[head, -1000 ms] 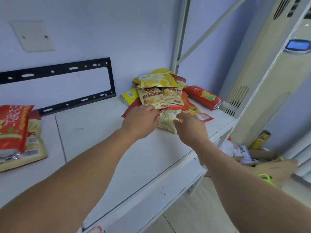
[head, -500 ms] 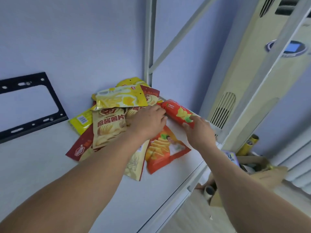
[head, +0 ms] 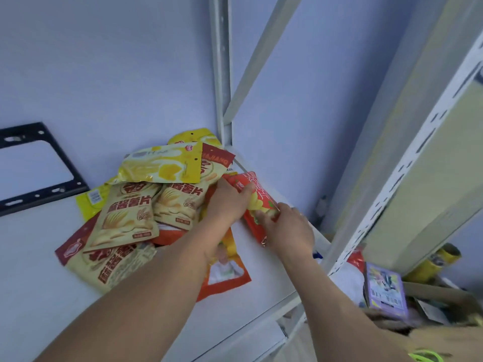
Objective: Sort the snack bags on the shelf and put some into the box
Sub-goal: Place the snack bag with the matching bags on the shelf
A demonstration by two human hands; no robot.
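Item: we are gripping the long red crinkly snack bag point(head: 257, 205) with both outstretched arms, left hand point(head: 230, 202) at its far end, right hand point(head: 288, 228) pinching its near end, on the white shelf point(head: 261, 273).

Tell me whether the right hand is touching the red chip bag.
Touching. The head view shows the right hand with fingers curled onto the red chip bag, no gap between them.

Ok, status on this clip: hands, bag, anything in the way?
Both hands on red chip bag: left hand at top, right hand lower down. Bag beside pile. Path to box unblocked.
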